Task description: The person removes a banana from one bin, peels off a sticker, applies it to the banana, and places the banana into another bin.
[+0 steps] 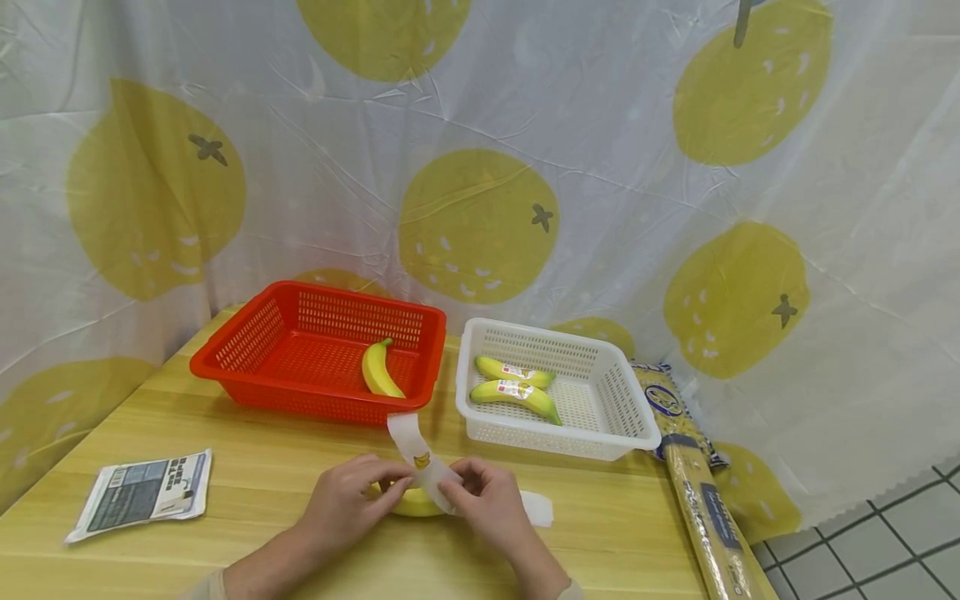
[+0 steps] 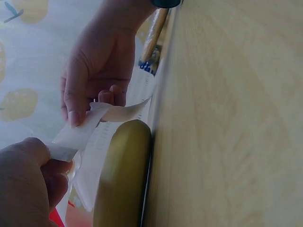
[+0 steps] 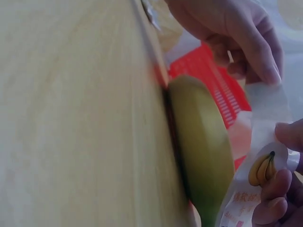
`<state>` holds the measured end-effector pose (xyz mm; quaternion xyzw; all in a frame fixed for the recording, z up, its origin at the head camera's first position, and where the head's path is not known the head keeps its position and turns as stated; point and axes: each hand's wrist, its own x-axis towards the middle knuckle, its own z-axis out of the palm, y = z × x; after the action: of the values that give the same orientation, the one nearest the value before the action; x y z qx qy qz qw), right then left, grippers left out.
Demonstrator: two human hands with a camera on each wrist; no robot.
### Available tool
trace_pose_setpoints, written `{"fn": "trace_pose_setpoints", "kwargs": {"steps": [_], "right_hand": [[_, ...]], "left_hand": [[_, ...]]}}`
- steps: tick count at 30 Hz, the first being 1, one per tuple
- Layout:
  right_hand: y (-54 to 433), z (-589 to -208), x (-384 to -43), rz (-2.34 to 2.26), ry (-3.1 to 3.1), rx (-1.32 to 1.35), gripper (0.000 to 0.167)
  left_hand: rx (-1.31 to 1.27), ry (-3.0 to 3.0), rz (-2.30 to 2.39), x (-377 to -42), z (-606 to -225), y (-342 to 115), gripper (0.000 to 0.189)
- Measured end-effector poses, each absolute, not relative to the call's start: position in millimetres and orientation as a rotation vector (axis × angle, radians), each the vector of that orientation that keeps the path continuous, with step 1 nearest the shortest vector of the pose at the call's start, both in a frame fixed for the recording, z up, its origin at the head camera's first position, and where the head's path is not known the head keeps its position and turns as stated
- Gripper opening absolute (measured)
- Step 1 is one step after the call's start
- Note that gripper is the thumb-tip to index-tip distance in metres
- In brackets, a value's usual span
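Got left hand (image 1: 348, 504) up close at bottom center, pinching a label strip (image 1: 405, 435) over a banana (image 1: 416, 505) on the wood table (image 1: 270, 471). Next along, got right hand (image 1: 491, 504) pinching the same strip, near the left but apart. Right of center, see two labelled bananas (image 1: 521, 398) in a white basket (image 1: 551, 437).

Fruit-print curtain (image 1: 322, 192) behind; wooden table (image 1: 258, 479) below; tiled floor (image 1: 862, 546) right.

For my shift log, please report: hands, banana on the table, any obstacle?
Left hand and right hand pinching printed strip. Banana below, lying on table. No obstacle seen.
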<state>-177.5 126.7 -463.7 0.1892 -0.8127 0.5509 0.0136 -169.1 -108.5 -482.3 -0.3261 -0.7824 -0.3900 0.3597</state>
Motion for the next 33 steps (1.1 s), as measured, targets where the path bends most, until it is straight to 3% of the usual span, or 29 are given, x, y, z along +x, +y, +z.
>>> {"fn": "trace_pose_setpoints", "kwargs": {"steps": [14, 19, 33], "right_hand": [[140, -459, -183, 1.661, -2.537, 0.498, 0.013], [141, -455, -183, 1.625, -2.565, 0.455, 0.01], [163, -457, -196, 0.866, -2.64, 0.126, 0.006]], "left_hand": [[-0.83, -1.982, -1.002, -172, -485, -108, 0.035], [-0.815, -2.005, -1.006, -171, -485, -109, 0.033], [-0.796, -2.016, -0.99, -171, -484, -110, 0.034]]}}
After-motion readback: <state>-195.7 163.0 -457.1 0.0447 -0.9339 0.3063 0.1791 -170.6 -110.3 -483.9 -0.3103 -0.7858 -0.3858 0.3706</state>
